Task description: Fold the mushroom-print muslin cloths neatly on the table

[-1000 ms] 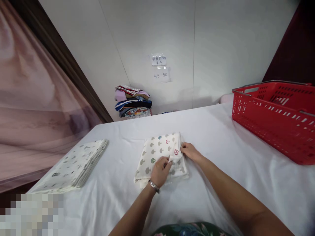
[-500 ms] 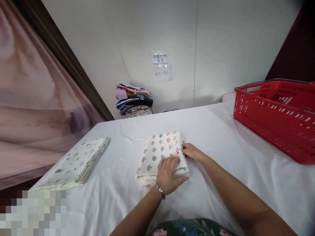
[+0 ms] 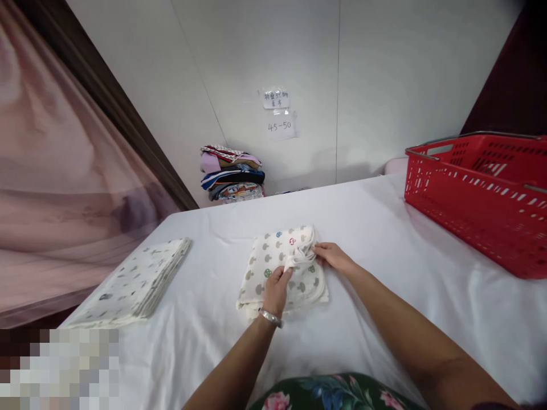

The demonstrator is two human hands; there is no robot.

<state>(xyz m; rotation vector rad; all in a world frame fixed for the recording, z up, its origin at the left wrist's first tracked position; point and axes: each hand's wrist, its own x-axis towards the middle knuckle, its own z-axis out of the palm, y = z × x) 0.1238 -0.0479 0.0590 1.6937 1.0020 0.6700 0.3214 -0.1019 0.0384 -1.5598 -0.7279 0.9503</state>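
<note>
A folded cream cloth printed with small mushrooms [image 3: 273,263] lies on the white-covered table [image 3: 376,319] in front of me. My left hand [image 3: 277,290] rests on its near half and pinches a raised fold of the top layer. My right hand [image 3: 331,255] grips the cloth's right edge, where the same layer is bunched and lifted. A watch sits on my left wrist.
A stack of folded white patterned cloths [image 3: 135,282] lies at the table's left. A red plastic basket [image 3: 478,193] stands at the right. A pile of coloured folded clothes [image 3: 231,173] sits against the back wall. A pink curtain [image 3: 55,171] hangs at the left.
My left hand, flat on the cloth's near right corner half a second ago, has moved up and pinched the top layer. That layer is now lifted and bunched between both hands.
</note>
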